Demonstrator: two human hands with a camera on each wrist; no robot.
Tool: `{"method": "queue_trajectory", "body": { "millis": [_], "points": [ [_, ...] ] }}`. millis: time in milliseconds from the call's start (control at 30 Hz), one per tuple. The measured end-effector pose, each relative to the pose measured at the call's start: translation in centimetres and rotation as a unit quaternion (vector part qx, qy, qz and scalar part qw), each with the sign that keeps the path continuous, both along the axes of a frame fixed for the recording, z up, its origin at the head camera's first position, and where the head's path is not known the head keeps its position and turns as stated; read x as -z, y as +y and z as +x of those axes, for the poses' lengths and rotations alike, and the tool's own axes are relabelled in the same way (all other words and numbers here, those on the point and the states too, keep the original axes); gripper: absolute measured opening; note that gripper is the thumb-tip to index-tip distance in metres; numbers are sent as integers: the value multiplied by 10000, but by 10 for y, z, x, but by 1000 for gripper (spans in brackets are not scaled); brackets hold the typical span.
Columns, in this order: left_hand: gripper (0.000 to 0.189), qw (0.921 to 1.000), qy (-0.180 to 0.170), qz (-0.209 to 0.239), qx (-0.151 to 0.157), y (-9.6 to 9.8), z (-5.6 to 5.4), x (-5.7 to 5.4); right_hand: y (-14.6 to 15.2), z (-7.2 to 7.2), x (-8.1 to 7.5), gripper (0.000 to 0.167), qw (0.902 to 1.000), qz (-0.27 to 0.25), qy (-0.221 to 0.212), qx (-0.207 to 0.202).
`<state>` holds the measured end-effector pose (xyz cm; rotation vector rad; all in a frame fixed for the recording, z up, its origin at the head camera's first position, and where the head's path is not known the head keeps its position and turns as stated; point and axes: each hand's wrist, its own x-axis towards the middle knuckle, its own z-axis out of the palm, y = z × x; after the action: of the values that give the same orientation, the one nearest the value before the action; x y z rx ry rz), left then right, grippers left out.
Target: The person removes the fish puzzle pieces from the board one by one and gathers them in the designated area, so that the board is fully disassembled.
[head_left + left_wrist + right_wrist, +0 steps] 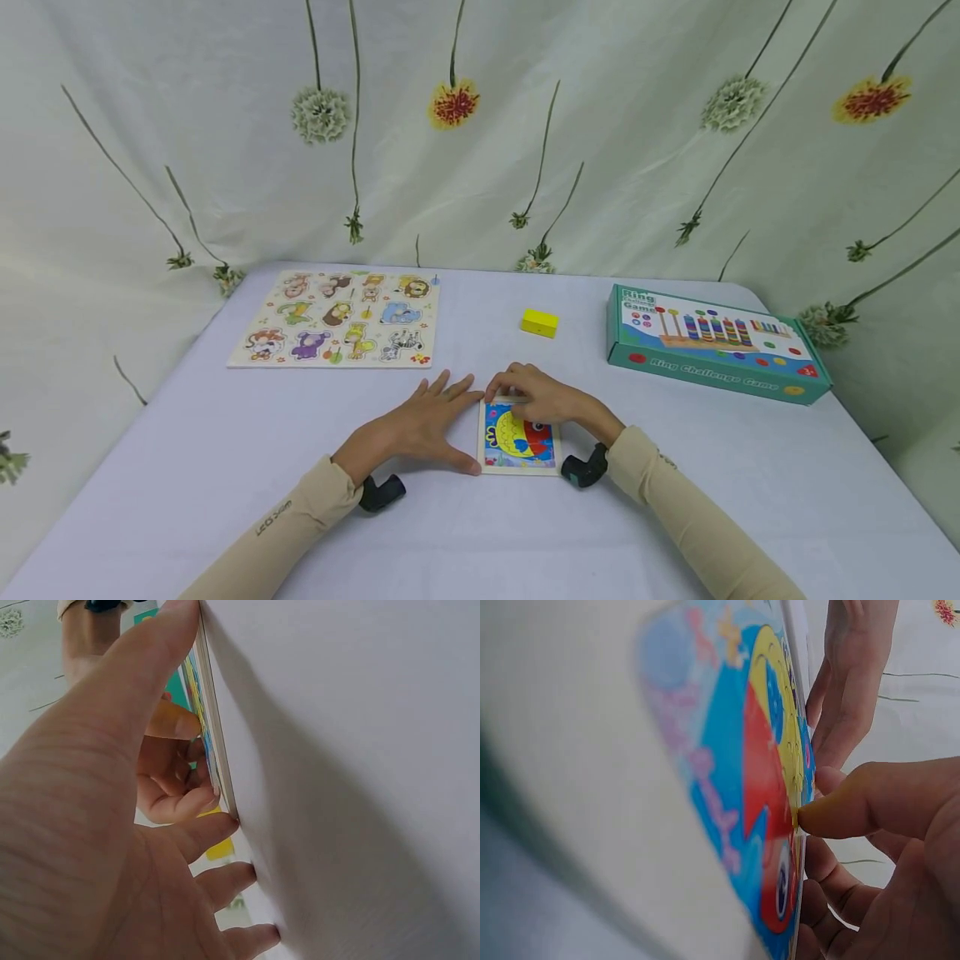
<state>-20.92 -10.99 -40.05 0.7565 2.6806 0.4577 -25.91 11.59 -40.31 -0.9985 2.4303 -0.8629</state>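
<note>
Upper centre, only my left-wrist feed shows the fish puzzle (214, 727) in layered profile — left hand (422, 425) spread, whether right hand (545, 397) pinches I can't tell.

Head view: bright, even, diffuse light; tabletop (450, 542) shows only faint shadows (source direction cannot be told). Left wrist view: dimmer, greyer; broad soft-edged shadow spreads over the tabletop beside the left hand (142, 855). Right wrist view: near corner of fish puzzle (727, 742) out of focus; dark band (525, 832), lower left, heavily blurred.
</note>
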Motion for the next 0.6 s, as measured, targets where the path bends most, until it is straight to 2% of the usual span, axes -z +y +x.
{"method": "queue_trajectory", "body": {
  "millis": [300,600],
  "points": [
    [101,10000,-5,19,-30,-1,0,0,1,2,-2,35,9994,-240,-252,75],
    [102,10000,18,-6,-28,-1,0,1,9,1,1,33,9928,-1046,-551,-195]
  ]
}}
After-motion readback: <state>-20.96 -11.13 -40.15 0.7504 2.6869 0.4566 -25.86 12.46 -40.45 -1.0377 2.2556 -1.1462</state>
